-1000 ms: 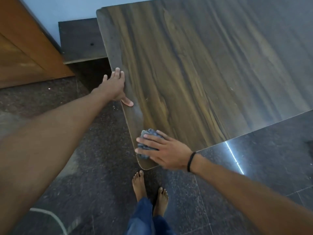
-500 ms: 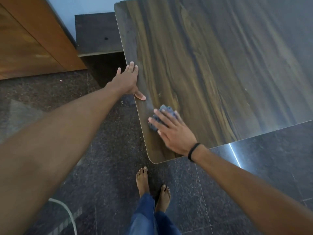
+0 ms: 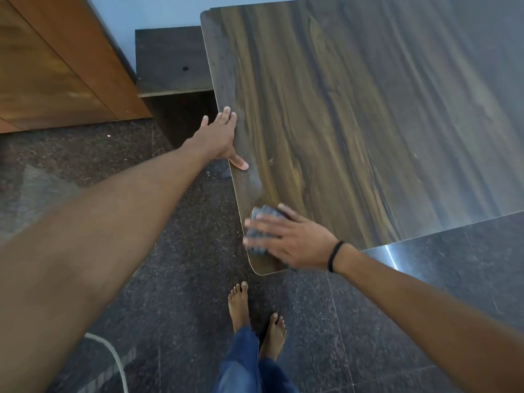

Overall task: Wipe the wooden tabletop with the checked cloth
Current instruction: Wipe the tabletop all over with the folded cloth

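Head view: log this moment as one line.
right hand presses checked cloth on wooden tabletop near corner | left hand rests on tabletop edge | step: wiping

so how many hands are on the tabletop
2: left hand on the left edge of the wooden tabletop; right hand pressing the checked cloth at its near corner.

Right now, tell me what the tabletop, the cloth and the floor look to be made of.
Tabletop: wood or wood-look laminate, streaked brown grain, smooth sheen. Cloth: woven fabric, blue-grey checks, bunched under the right hand. Floor: polished dark speckled stone, probably granite; mirrors a light streak.
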The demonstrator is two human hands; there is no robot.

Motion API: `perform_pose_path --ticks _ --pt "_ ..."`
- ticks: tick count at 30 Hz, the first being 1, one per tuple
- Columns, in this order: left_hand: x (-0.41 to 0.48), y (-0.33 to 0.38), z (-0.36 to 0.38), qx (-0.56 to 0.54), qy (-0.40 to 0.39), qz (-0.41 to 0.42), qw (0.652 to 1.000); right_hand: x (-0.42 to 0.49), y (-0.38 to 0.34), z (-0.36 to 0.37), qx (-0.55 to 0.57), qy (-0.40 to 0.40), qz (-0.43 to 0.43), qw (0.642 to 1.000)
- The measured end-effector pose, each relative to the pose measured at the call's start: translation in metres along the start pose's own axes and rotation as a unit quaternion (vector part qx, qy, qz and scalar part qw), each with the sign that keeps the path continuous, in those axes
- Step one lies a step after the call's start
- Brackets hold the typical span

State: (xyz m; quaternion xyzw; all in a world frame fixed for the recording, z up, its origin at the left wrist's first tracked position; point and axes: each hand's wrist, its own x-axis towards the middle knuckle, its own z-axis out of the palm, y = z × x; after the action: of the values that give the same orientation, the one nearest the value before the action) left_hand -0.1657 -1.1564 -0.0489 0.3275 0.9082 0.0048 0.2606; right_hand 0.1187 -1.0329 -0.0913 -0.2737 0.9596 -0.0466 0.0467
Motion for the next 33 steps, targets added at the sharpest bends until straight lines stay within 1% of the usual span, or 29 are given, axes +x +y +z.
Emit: perform_pose_path --ticks 1,2,3,4,6,7,8,9,10,11,12,14,15,16,17,18,19,20,21,22,23,24,25,26,27,29,30,31,33 --pt "0.0 0.0 -0.002 0.0 -0.004 0.001 1.0 0.007 0.001 -0.005 0.031 0.01 0.088 0.996" --pt "0.0 0.001 -0.002 0.0 -0.007 0.001 1.0 0.011 -0.004 -0.005 0.058 0.017 0.148 0.987" --pt "0.0 0.002 -0.001 -0.001 -0.006 -0.001 1.0 0.009 -0.012 -0.001 0.061 0.023 0.15 0.986" --pt "-0.001 0.002 0.0 -0.003 -0.006 0.0 1.0 0.002 -0.019 0.005 0.048 0.025 0.112 0.992" --pt "0.0 0.001 0.002 -0.012 -0.005 0.002 1.0 -0.016 -0.016 0.009 0.004 0.006 0.002 1.0" --pt "0.0 0.0 0.002 -0.016 -0.002 -0.001 1.0 -0.015 -0.007 0.005 -0.001 0.008 -0.004 1.0" --pt "0.001 0.0 0.002 -0.019 -0.001 -0.003 1.0 -0.008 -0.001 0.001 0.002 0.015 0.034 0.999" --pt "0.002 -0.001 0.001 -0.019 -0.006 -0.003 1.0 0.002 -0.001 -0.004 0.024 0.02 0.117 0.993" --pt "0.003 -0.002 0.0 -0.02 -0.014 0.0 1.0 0.011 -0.007 -0.008 0.059 0.029 0.206 0.976" --pt "0.003 -0.003 0.0 -0.023 -0.024 0.004 0.999 0.017 -0.018 -0.007 0.084 0.033 0.249 0.964" --pt "0.003 -0.004 0.0 -0.029 -0.033 0.009 0.999 0.017 -0.031 -0.001 0.09 0.038 0.23 0.968" --pt "0.004 -0.01 -0.003 -0.065 -0.054 0.012 0.996 0.001 -0.044 0.011 0.05 0.021 0.079 0.995" --pt "0.004 -0.014 -0.006 -0.083 -0.058 0.012 0.995 -0.003 -0.033 0.011 0.031 0.014 0.022 0.999" --pt "0.005 -0.017 -0.009 -0.088 -0.054 0.014 0.995 0.003 -0.018 0.007 0.021 0.016 0.011 1.0" --pt "0.006 -0.018 -0.011 -0.083 -0.044 0.017 0.995 0.014 -0.005 0.002 0.023 0.018 0.043 0.999" --pt "0.006 -0.018 -0.011 -0.076 -0.032 0.017 0.996 0.028 0.003 -0.004 0.044 0.023 0.117 0.992" --pt "0.006 -0.018 -0.012 -0.07 -0.023 0.014 0.997 0.041 0.007 -0.009 0.074 0.032 0.2 0.976" --pt "0.006 -0.017 -0.012 -0.067 -0.017 0.009 0.998 0.049 0.003 -0.011 0.094 0.038 0.247 0.964" --pt "0.005 -0.016 -0.01 -0.062 -0.014 0.005 0.998 0.05 -0.005 -0.007 0.095 0.041 0.239 0.965" --pt "0.004 -0.016 -0.008 -0.055 -0.013 0.003 0.998 0.043 -0.013 0.002 0.077 0.043 0.184 0.979" --pt "0.004 -0.015 -0.007 -0.048 -0.011 0.001 0.999 0.032 -0.019 0.008 0.047 0.031 0.098 0.994" --pt "0.004 -0.015 -0.006 -0.046 -0.008 -0.003 0.999 0.022 -0.014 0.009 0.02 0.018 0.022 0.999" --pt "0.005 -0.014 -0.006 -0.046 -0.007 -0.007 0.999 0.02 -0.002 0.006 0.003 0.01 -0.016 1.0" --pt "0.006 -0.013 -0.007 -0.043 -0.007 -0.012 0.999 0.025 0.012 0.001 -0.005 0.007 -0.008 1.0" --pt "0.007 -0.011 -0.008 -0.035 -0.01 -0.017 0.999 0.035 0.02 -0.004 0.005 0.007 0.047 0.999" --pt "0.009 -0.008 -0.01 -0.015 -0.014 -0.02 1.0 0.053 0.016 -0.012 0.061 0.019 0.204 0.977" --pt "0.009 -0.007 -0.01 -0.011 -0.013 -0.021 1.0 0.056 0.005 -0.009 0.075 0.028 0.223 0.971" --pt "0.008 -0.007 -0.009 -0.007 -0.01 -0.02 1.0 0.052 -0.008 -0.001 0.075 0.034 0.185 0.979" --pt "0.009 -0.008 -0.007 0.004 -0.006 -0.017 1.0 0.036 -0.017 0.008 0.038 0.007 0.036 0.999"
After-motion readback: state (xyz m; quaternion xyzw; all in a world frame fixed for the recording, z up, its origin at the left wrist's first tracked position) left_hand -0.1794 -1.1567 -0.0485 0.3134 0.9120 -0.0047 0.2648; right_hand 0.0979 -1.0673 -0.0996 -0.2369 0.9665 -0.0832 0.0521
